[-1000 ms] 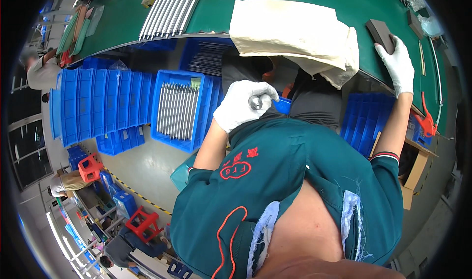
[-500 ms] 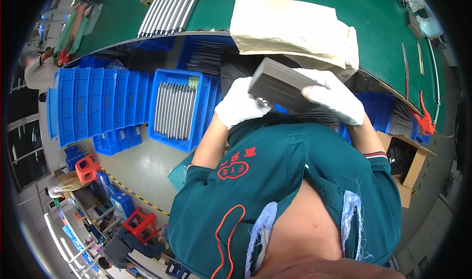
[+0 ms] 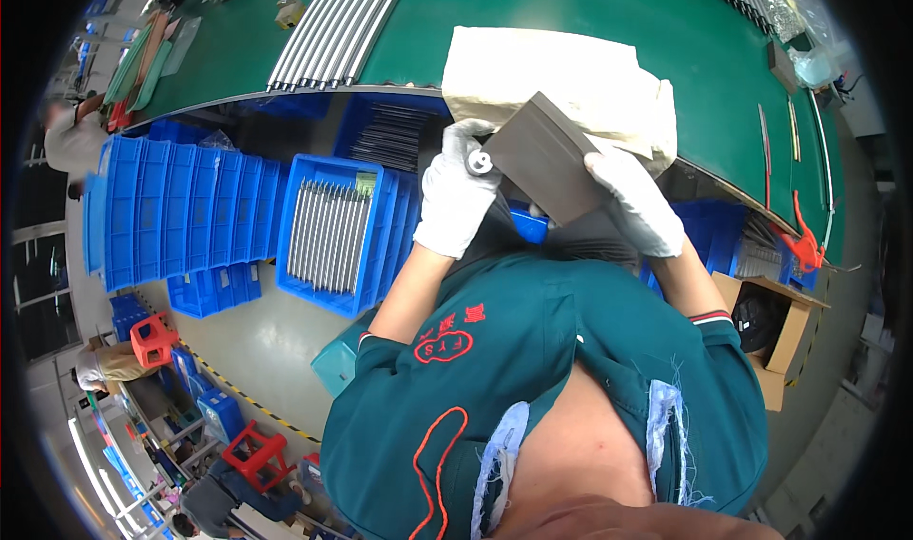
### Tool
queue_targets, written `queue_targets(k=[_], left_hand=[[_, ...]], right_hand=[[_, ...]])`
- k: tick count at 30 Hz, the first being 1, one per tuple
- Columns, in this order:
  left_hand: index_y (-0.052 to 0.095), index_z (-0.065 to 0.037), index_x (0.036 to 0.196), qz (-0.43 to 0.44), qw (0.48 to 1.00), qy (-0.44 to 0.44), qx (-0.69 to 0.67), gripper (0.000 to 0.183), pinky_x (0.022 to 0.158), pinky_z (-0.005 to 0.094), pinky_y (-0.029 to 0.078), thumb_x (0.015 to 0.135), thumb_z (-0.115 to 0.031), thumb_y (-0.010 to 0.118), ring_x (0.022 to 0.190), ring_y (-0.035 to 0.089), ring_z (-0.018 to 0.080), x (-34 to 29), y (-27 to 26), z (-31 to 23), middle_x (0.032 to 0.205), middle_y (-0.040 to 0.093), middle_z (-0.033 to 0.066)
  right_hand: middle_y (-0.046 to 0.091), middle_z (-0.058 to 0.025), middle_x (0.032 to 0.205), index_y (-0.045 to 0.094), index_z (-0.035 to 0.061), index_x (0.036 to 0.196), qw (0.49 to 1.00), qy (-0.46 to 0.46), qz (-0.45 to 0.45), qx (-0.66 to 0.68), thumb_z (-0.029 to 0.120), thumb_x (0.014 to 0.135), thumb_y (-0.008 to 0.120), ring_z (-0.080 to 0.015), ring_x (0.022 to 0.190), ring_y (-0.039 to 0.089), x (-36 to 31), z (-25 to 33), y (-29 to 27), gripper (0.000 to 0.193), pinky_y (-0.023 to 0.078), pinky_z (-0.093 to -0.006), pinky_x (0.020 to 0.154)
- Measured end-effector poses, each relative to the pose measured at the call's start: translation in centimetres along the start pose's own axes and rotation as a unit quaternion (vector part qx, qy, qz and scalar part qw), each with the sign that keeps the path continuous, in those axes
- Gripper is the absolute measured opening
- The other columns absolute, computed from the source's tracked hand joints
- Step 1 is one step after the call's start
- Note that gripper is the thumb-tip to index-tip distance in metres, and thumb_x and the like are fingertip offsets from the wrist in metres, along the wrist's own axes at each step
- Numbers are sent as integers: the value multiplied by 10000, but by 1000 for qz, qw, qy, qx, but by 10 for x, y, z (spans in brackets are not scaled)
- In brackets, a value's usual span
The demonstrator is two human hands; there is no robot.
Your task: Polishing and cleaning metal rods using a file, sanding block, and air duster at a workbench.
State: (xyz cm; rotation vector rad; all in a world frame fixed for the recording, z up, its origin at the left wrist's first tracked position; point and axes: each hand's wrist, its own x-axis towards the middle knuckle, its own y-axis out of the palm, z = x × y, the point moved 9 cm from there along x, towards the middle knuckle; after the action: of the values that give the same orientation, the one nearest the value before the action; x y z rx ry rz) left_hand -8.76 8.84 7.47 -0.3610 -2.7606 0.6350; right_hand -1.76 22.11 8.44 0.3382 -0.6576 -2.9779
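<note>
My right hand (image 3: 639, 205), in a white glove, grips the right edge of a dark grey-brown rectangular block (image 3: 550, 164) with a step along one long side. My left hand (image 3: 456, 190), also white-gloved, curls its fingers around a small round whitish piece (image 3: 479, 162) with a hole in its face. That piece is seen end-on, so its length cannot be made out. It sits close beside the block's left corner; whether they touch is unclear. Both hands are raised in front of my body, near the table edge. Behind them a cream cloth (image 3: 542, 74) lies on the green table (image 3: 495, 3).
Several silvery rods (image 3: 338, 31) lie on the table, left. A blue crate (image 3: 328, 298) of slim metal rods stands below, beside stacked blue crates (image 3: 181, 207). At right are red-handled pliers (image 3: 806, 245) and an open cardboard box (image 3: 785, 340). Other people work at far left.
The block has turned to show its broad dark face. My left hand has rotated upward, and the round piece now faces up beside the block. The whole view has shifted slightly.
</note>
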Motion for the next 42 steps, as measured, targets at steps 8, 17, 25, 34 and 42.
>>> queue_targets(k=[8, 17, 25, 34, 42], left_hand=[[522, 8, 984, 192, 980, 10, 54, 338, 640, 334, 489, 699, -132, 640, 738, 637, 292, 2, 33, -3, 784, 621, 186], [585, -66, 798, 56, 998, 23, 35, 121, 598, 393, 497, 695, -124, 605, 656, 613, 331, 17, 18, 7, 676, 608, 154], [582, -50, 855, -102, 994, 9, -46, 225, 630, 383, 503, 658, -131, 653, 717, 635, 314, 16, -12, 3, 731, 624, 171], [571, -1, 902, 331, 941, 8, -74, 263, 570, 293, 485, 698, -141, 658, 613, 609, 168, 16, 36, 0, 680, 618, 95], [496, -72, 1062, 121, 978, 13, 167, 354, 649, 418, 500, 736, -163, 599, 744, 624, 352, 10, 28, -1, 775, 629, 195]], right_hand=[[576, -149, 1025, 418, -30, 1230, 994, -50, -93, -36, 309, 908, 479, -225, 849, 606, 15, 1, -26, 472, 518, -345, 704], [597, -177, 984, 413, -47, 1232, 997, 21, -57, -54, 441, 872, 481, -232, 790, 626, 9, -6, -18, 610, 522, -337, 684], [577, -162, 1039, 433, -41, 1207, 998, -21, -19, -55, 361, 901, 479, -206, 771, 621, 13, -3, -2, 507, 523, -336, 667], [582, -160, 1033, 434, -28, 1211, 996, -53, -69, -36, 391, 903, 456, -212, 841, 613, 13, 5, -4, 520, 528, -352, 682], [605, -167, 993, 427, -31, 1216, 993, -78, -88, -1, 397, 916, 410, -237, 829, 625, 12, 17, -3, 523, 529, -357, 682]])
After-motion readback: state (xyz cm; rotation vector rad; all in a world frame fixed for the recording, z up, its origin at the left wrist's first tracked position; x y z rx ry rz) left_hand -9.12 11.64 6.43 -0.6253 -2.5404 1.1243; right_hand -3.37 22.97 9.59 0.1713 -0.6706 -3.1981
